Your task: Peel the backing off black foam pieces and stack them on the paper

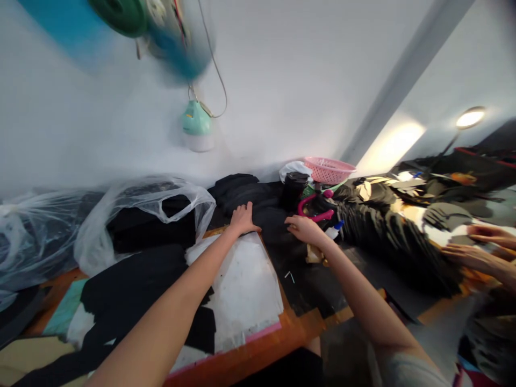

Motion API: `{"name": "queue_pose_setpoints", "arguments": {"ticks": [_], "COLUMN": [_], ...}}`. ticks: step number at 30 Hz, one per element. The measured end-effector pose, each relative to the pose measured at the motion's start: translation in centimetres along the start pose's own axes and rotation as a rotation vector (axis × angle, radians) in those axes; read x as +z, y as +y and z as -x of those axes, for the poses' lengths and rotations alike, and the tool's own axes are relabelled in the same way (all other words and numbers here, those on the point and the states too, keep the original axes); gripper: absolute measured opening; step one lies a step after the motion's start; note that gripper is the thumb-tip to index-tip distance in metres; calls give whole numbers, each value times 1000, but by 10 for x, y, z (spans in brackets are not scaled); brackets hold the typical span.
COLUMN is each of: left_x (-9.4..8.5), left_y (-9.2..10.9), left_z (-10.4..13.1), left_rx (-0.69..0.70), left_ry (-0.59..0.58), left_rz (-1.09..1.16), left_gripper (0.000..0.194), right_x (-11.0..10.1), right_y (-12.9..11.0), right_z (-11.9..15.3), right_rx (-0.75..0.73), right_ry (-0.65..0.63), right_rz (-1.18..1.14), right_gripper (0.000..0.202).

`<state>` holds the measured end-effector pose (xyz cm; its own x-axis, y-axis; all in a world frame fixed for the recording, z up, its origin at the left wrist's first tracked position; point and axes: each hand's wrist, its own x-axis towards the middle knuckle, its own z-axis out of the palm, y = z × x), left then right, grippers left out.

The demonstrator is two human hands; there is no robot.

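My left hand (243, 219) is at the far edge of the white sheets (242, 279), beside a heap of black fabric (242, 193); its fingers are spread and hold nothing visible. To the right, my right hand (304, 230) hovers over or rests on black material (278, 231), its fingers curled; whether it holds anything is hidden. Close to it are a white bottle with a blue cap (334, 230), a pink curved object (316, 215) and a small tan item (314, 254).
Clear plastic bags (97, 236) and black pieces (133, 290) lie left. Rows of dark pieces (387, 242) stand right, near another person's hands (484, 247). At the back sits a pink basket (329, 170); a green-white bulb (197, 126) hangs above.
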<state>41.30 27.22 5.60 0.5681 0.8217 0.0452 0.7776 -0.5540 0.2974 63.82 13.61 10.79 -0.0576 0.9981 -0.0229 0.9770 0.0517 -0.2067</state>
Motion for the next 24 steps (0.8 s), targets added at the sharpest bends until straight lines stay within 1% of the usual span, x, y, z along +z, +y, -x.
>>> {"name": "queue_pose_setpoints", "arguments": {"ticks": [2,5,9,12,15,19,22,24], "left_x": [-1,-7,-15,-13,-8,-5,-4,-3], "left_y": [1,-4,-15,-18,-16,-15,-16,-17], "left_z": [0,-9,-23,-28,-31,-36,-38,-38], "left_rx": [-6,-25,-71,-67,-7,77,174,209], "left_ry": [-10,-2,45,87,98,92,49,23], "left_rz": [-3,-11,-15,-7,-3,7,13,24], "left_gripper": [111,107,106,103,93,75,61,56], "right_x": [14,29,39,45,50,54,54,54], "right_y": [-9,-24,-39,-47,-54,-61,-60,-57], "right_z": [-8,-24,-45,-55,-61,-64,-64,-63], "right_rx": [19,48,69,52,44,54,67,56], "right_ry": [-23,-24,-5,-18,-9,31,42,35], "right_rz": [50,111,169,194,204,204,198,190], "right_gripper": [30,32,36,38,42,44,41,38]}}
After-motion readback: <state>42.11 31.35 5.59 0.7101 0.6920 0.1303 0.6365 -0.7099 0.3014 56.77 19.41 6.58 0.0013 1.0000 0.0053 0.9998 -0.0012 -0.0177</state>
